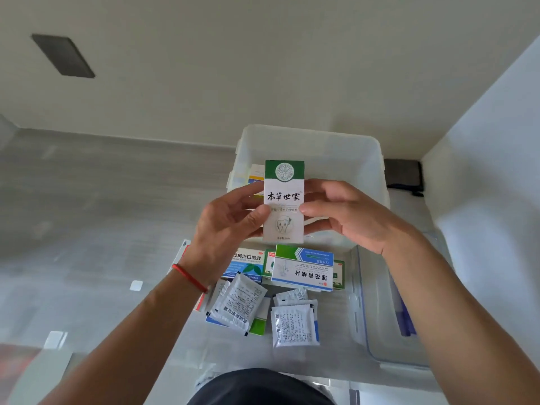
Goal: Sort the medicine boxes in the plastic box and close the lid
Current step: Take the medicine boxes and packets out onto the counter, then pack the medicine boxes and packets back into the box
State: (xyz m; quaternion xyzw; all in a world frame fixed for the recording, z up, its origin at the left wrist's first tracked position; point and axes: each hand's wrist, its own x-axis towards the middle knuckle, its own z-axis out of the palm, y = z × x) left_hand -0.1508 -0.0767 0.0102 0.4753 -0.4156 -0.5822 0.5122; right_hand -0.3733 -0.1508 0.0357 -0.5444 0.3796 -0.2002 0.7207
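Small print on green-and-white carton (283, 200), below thumbs' grip, was too fine to read. Carton and left hand (230, 220) hid most of boxes lying in clear bin (377, 159) behind grip. Lid (388, 317), right of grip, partly covered by right forearm. Both elbows ran off bottom edge.

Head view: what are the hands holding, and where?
A green-and-white medicine box, upright, pinched at its long side edges: left hand on one, right hand on the other.

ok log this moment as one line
stage: sorting | both: left hand and right hand pinch green-white box upright over plastic box | lid: off
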